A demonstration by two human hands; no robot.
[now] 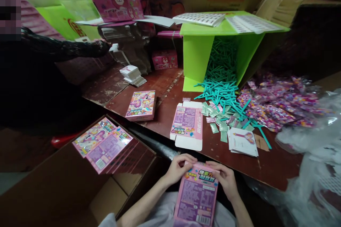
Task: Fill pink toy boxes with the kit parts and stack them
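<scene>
Beyond the near edge of the bench [163, 115], over the lap, the pink box [197, 200] is held with its printed panel facing up. Its far end is gripped at the corners by the left hand [179, 171] and right hand [226, 181]. That end is apparently being closed, so even finger pressure is called for.

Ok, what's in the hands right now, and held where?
A pink-and-purple box, held at its upper end, left hand and right hand at opposite corners.
</scene>
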